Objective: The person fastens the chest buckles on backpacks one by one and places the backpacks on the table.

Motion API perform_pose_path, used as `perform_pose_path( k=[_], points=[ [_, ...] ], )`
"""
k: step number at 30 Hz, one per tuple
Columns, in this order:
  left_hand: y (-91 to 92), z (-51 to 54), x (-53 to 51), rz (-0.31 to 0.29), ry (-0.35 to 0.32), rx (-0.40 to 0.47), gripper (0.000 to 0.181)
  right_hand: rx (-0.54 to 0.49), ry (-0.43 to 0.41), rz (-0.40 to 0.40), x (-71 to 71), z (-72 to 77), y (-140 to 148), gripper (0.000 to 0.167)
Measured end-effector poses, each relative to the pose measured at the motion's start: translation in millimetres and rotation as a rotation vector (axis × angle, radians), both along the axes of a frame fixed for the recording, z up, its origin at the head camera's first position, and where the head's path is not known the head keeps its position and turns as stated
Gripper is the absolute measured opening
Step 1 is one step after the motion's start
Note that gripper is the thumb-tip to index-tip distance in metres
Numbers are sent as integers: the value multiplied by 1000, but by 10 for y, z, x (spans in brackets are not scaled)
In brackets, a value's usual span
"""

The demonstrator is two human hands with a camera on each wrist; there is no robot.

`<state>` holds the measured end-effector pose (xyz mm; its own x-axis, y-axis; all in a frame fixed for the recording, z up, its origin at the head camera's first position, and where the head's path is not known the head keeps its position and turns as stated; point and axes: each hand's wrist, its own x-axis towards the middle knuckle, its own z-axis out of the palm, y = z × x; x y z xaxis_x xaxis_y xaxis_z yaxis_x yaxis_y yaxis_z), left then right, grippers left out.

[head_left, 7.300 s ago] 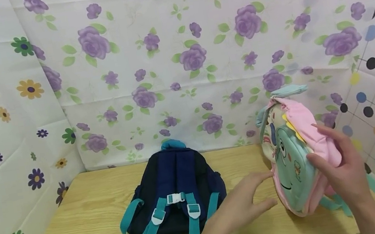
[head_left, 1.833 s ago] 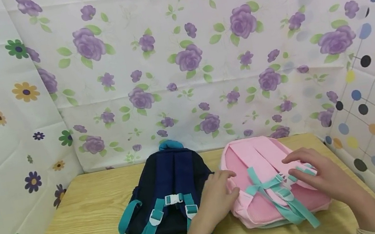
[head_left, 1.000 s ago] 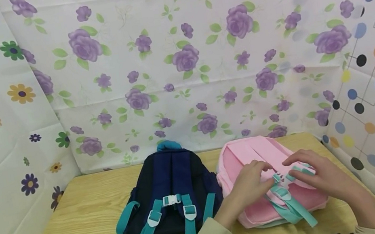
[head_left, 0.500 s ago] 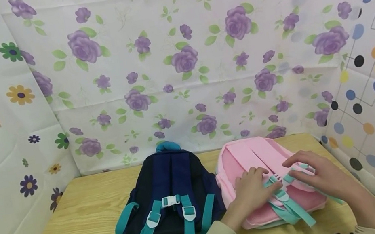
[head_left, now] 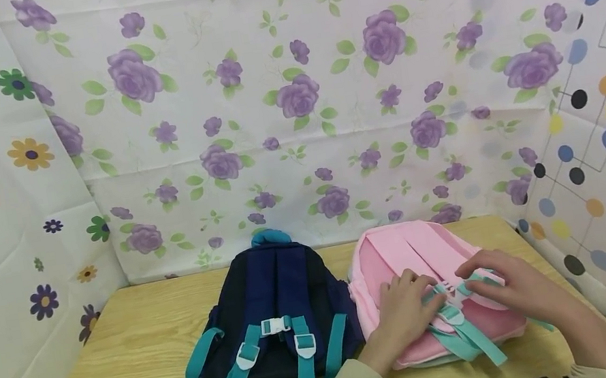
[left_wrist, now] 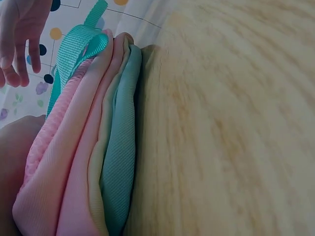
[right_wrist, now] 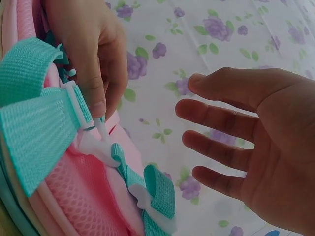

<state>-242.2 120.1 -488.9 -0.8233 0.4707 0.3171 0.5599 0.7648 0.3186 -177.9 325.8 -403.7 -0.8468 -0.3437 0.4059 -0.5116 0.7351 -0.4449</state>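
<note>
A pink backpack (head_left: 418,240) lies on the table, its straps facing up. Teal webbing (right_wrist: 42,123) and a white buckle (right_wrist: 96,147) cross its back. My left hand (head_left: 408,308) pinches a chest strap end (right_wrist: 101,125) at the buckle, thumb and fingers together in the right wrist view. Beside the buckle's other side, my right hand (head_left: 511,285) hovers with spread, slightly bent fingers. In the right wrist view that right hand (right_wrist: 270,152) stands apart from the bag and holds nothing. Whether the buckle's halves are joined is unclear.
A navy backpack (head_left: 278,279) with teal straps lies to the left, straps up, its white buckle (head_left: 275,325) fastened. Both bags are on a wooden table (head_left: 126,349). Floral cloth (head_left: 266,109) hangs behind, with patterned cloth at both sides.
Earlier my right hand held the pink backpack upright, front showing; now it lies straps up. My left hand has moved from its left side onto the chest strap. The right hand stays nearly still.
</note>
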Motion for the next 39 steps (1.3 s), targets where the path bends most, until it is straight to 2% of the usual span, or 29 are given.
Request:
perform_pose_path(
  k=[4, 9, 15, 18, 23, 26, 30, 35, 39],
  points=[
    [-22, -28, 1, -3, 24, 22, 34, 11, -16, -4, -36, -63, 26, 23],
    [-38, -43, 6, -16, 33, 60, 35, 7, 8, 23, -99, -154, 45, 19],
    [-73, -19, 9, -38, 11, 186, 30, 14, 72, 66, -164, -226, 42, 24],
    [-98, -2, 15, -38, 8, 237, 27, 35, 88, 60, -201, -266, 30, 28],
    [-147, 69, 33, -35, 35, 279, 23, 103, -2, -15, -213, -344, 8, 32],
    [-203, 137, 43, -41, 101, 270, 21, 135, -68, -41, -216, -391, -5, 33],
    [-317, 221, 69, -45, 185, 243, 20, 177, -105, -56, -234, -449, -28, 32],
    [-474, 273, 110, -45, 213, 200, 23, 226, -85, -99, -269, -508, -60, 30],
    [-573, 278, 134, -50, 207, 145, 25, 245, -78, -128, -290, -532, -77, 28]
  ],
)
